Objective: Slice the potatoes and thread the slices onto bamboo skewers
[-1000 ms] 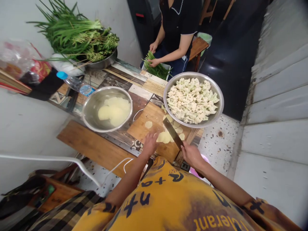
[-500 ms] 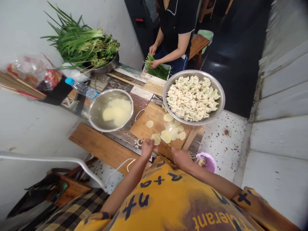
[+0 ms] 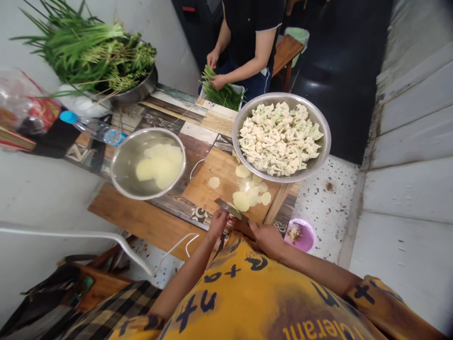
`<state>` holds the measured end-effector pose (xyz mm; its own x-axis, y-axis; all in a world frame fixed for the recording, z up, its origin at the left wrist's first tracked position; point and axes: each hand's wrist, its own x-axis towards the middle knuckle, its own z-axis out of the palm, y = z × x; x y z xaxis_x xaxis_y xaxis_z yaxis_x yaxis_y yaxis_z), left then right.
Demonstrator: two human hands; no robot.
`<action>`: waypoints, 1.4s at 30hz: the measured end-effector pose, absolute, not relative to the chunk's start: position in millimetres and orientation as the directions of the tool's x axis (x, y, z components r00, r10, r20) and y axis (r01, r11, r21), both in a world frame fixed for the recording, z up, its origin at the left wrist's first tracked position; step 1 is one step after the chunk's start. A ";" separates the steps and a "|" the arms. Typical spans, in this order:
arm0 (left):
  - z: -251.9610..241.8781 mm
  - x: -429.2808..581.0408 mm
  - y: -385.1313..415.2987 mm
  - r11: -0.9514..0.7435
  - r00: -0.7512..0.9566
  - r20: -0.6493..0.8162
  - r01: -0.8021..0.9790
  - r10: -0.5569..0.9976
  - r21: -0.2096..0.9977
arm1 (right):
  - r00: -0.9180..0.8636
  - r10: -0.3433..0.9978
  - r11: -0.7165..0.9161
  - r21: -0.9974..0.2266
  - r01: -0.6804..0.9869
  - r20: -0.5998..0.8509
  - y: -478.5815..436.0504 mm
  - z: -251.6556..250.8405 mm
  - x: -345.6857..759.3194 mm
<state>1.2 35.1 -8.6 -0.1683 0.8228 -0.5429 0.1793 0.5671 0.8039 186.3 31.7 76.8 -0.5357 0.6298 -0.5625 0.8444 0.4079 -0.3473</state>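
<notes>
My right hand (image 3: pixel 267 240) is closed round the handle of a kitchen knife (image 3: pixel 226 206), whose blade points up and left over the near edge of the wooden cutting board (image 3: pixel 198 186). Close against the blade is my left hand (image 3: pixel 217 223), its fingers pinched; what they hold is hidden. Several thin, pale potato slices (image 3: pixel 241 201) lie overlapping on the board to the right of the blade. One slice (image 3: pixel 213 182) lies apart on the left. More slices sit in liquid in a steel bowl (image 3: pixel 113 165) left of the board.
A large steel basin (image 3: pixel 327 137) of cauliflower florets (image 3: pixel 279 137) overlaps the board's far right corner. Leafy greens (image 3: pixel 88 52) fill a bowl at back left, beside a water bottle (image 3: pixel 95 128). A pink bin (image 3: pixel 306 236) stands below right. Across the table, another person's hands (image 3: pixel 217 81) hold green stalks.
The potato slice that was in my left fingers no longer shows. The knife blade has tilted up beside the left hand. The view has shifted, moving the table items left.
</notes>
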 end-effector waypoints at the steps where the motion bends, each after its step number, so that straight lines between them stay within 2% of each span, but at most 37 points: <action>1: -7.3 0.4 33.7 0.570 -0.157 -0.549 0.170 0.821 0.804 | -0.551 0.625 0.417 -0.361 0.834 -0.553 30.4 77.3 187.5; 5: 3.4 4.2 30.3 0.561 -0.163 -0.539 0.171 0.827 0.810 | -0.581 0.592 0.445 -0.375 0.813 -0.559 28.5 79.1 189.9; 15: 8.3 20.3 29.5 0.604 -0.245 -0.554 0.254 0.796 0.756 | -0.577 0.577 0.394 -0.422 0.817 -0.578 30.7 83.0 202.5; 18: 9.1 18.4 28.9 0.589 -0.282 -0.521 0.282 0.806 0.757 | -0.561 0.562 0.374 -0.419 0.827 -0.608 28.8 86.3 208.4; 23: 8.9 15.5 29.7 0.489 -0.215 -0.440 0.334 0.872 0.806 | -0.561 0.546 0.362 -0.429 0.828 -0.623 27.7 95.5 214.8; 26: 7.4 16.2 28.9 0.463 -0.230 -0.404 0.356 0.885 0.812 | -0.556 0.523 0.357 -0.426 0.831 -0.647 28.8 98.7 214.7; 32: 4.5 20.5 28.1 0.507 -0.253 -0.442 0.347 0.861 0.789 | -0.558 0.540 0.388 -0.401 0.830 -0.631 31.0 93.7 212.3; 38: -6.2 12.0 27.6 0.412 -0.245 -0.338 0.391 0.909 0.823 | -0.582 0.548 0.377 -0.444 0.813 -0.600 29.3 102.8 216.4; 42: -6.7 15.6 28.6 0.431 -0.284 -0.339 0.385 0.897 0.816 | -0.557 0.556 0.367 -0.419 0.830 -0.617 28.8 105.3 215.9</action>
<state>15.6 28.6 -6.7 -0.2839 0.8967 -0.3395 0.3852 0.4309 0.8161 215.9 28.8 105.3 -0.5571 0.5558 -0.6170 0.8304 0.3670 -0.4192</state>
